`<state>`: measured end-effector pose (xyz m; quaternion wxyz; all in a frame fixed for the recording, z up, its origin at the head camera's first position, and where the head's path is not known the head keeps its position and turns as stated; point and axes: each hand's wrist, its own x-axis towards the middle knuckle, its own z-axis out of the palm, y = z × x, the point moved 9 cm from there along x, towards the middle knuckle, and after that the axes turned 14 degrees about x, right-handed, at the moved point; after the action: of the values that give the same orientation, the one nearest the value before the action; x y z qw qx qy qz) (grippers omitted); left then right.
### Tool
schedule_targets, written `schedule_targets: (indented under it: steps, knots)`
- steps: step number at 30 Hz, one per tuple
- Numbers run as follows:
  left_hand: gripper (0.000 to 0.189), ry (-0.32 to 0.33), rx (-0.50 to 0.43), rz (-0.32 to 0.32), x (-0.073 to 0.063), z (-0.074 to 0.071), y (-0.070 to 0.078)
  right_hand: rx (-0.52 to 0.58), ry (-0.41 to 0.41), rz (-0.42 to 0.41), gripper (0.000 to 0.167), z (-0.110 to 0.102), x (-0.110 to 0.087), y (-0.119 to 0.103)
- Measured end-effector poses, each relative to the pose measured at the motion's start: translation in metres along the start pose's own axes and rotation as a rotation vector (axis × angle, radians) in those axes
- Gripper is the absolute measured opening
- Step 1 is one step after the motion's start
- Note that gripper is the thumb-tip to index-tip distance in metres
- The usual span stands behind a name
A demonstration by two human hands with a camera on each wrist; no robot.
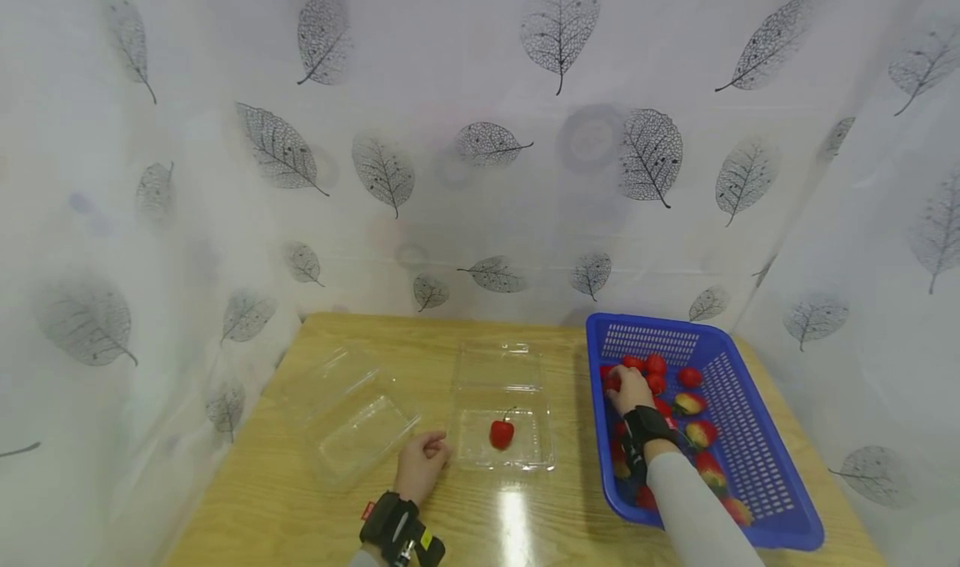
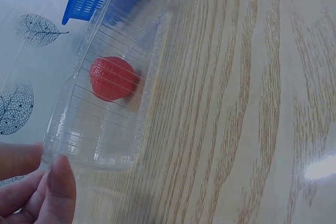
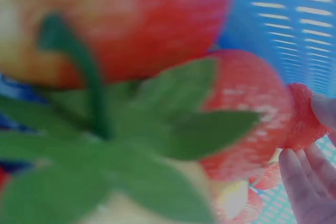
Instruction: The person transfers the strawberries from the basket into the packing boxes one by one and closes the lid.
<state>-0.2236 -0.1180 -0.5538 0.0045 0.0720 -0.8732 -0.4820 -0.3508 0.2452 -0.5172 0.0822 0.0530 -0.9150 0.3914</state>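
A: Right side first. Where was the hand, and what did it hold?

B: The right hand [image 1: 630, 390] was inside the blue basket [image 1: 750, 434], near the basket's left wall in the head view. Thumb and fingers pinched a textured red fruit [image 3: 300, 121]; narrow grip, fingertips on opposite sides of it.

A: Position of that fruit?

B: Within the basket. Whether it touched the fruit under it, I could not tell. A green leafy top [image 3: 131, 145], blurred, filled much of the right-wrist foreground. Red-and-yellow fruits [image 1: 701, 434] lay to the right of the hand.

A: Left side?

B: The left hand [image 1: 422, 467] was at the near left corner of a clear box [image 1: 472, 450]. The left-wrist view showed that corner between thumb and finger: a light pinch at the rim.

A: Contents of the box?

B: One red cherry [image 1: 502, 434], in the near half, stem pointing away from the person. The far half extended behind it.

A: Other items noted?

B: A second clear box [image 1: 367, 434], set at an angle on the left. Both boxes and the basket stood on a wooden table [image 1: 570, 500].
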Motion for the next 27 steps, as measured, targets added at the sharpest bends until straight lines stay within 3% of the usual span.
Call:
schedule_targets:
  steps: [6, 10, 15, 18, 22, 27]
  knots:
    - [0.028, -0.005, 0.009, -0.002, -0.001, -0.001, 0.001, 0.088, 0.079, 0.046, 0.030, -0.019, 0.006, -0.013]
    - [0.029, -0.009, 0.003, 0.014, -0.002, -0.001, 0.004, 0.169, 0.198, 0.045, 0.032, -0.040, 0.014, -0.032]
    - [0.029, -0.010, -0.007, 0.013, -0.002, -0.002, 0.005, 0.309, 0.381, -0.067, 0.030, -0.068, 0.017, -0.072]
    - [0.029, -0.009, -0.008, 0.009, -0.002, -0.002, 0.005, 0.397, 0.435, -0.161, 0.030, -0.077, 0.016, -0.099]
    - [0.029, -0.006, -0.012, 0.015, -0.002, -0.001, 0.005, 0.467, 0.422, -0.255, 0.031, -0.078, 0.014, -0.130]
    - [0.029, -0.005, -0.015, 0.024, -0.002, -0.002, 0.008, 0.474, 0.311, -0.330, 0.031, -0.060, 0.012, -0.158]
